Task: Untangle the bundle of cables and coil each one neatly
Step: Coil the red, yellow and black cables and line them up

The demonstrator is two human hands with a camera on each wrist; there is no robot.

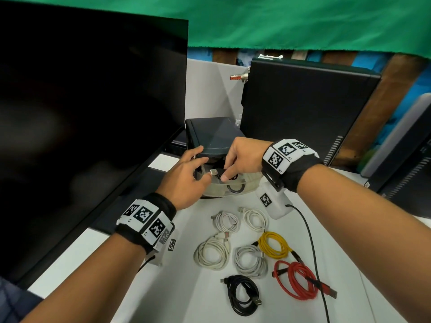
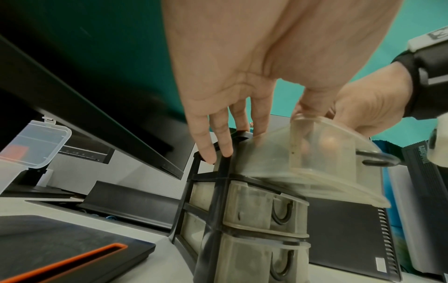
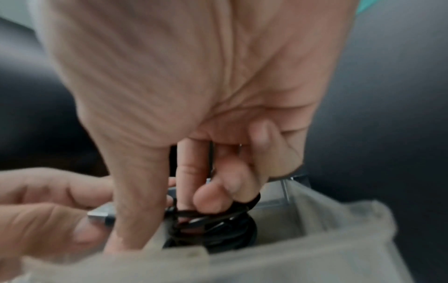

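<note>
A small black drawer unit (image 1: 214, 136) stands behind the table's middle, its top translucent drawer (image 1: 247, 183) pulled out. My right hand (image 1: 227, 170) reaches into that drawer (image 3: 315, 239) and grips a coiled black cable (image 3: 218, 220) with curled fingers. Its silver USB plug (image 1: 213, 171) sticks out to the left, touching my left thumb. My left hand (image 1: 198, 164) rests straight fingers (image 2: 225, 149) on the unit's black frame (image 2: 223, 172). Several coiled cables lie on the white table (image 1: 177, 287): white ones (image 1: 213, 252), a yellow one (image 1: 274, 244), a red one (image 1: 295, 279) and a black one (image 1: 242, 292).
A large dark monitor (image 1: 81, 113) fills the left side. A black computer tower (image 1: 303, 108) stands behind the right hand. A thin black wire (image 1: 312, 241) trails from the right wrist device across the table. Two shut drawers (image 2: 261, 206) sit below the open one.
</note>
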